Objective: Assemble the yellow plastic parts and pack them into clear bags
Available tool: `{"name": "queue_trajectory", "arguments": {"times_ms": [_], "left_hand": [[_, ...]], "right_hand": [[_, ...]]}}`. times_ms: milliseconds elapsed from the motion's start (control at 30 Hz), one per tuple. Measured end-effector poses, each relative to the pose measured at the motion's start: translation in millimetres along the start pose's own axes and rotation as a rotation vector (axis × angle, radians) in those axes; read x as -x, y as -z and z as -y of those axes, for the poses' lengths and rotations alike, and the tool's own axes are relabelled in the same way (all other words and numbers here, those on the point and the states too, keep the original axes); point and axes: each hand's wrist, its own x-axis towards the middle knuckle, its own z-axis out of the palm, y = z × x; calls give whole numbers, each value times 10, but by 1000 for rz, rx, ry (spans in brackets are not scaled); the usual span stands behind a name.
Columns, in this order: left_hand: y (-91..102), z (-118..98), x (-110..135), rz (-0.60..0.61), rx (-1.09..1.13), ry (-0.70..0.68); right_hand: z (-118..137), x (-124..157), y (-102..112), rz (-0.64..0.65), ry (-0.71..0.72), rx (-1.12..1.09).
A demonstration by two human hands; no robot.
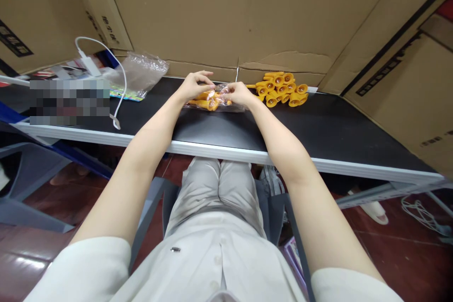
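Observation:
A clear plastic bag (pixel 231 107) lies on the black tabletop in front of me, with several yellow horn-shaped pieces (pixel 211 104) inside it. My left hand (pixel 194 87) is at the bag's upper left, thumb and a finger closed on the film while the other fingers stretch out. From the right, my right hand (pixel 239 94) pinches the bag near its upper edge, the fingertips close to the left ones. Just right of this hand is a pile of loose yellow horn-shaped pieces (pixel 282 88), their flared ends mostly facing me.
Cardboard panels (pixel 219 14) stand behind and beside the black table (pixel 339 127). At left are an empty-looking clear bag (pixel 141 71), a colourful sheet (pixel 132 96), a white cable (pixel 124 75) and a blurred-out patch. A metal rail (pixel 219 151) edges the table's front.

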Motion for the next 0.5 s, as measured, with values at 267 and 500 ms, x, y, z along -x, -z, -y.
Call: {"name": "queue_trajectory", "arguments": {"times_ms": [267,500], "left_hand": [[36,16,5,-13,30,35],[69,327,-98,-153,-174,204]], "right_hand": [[21,50,-121,37,-67,-516],[58,65,-6,20,-113,-500]]}}
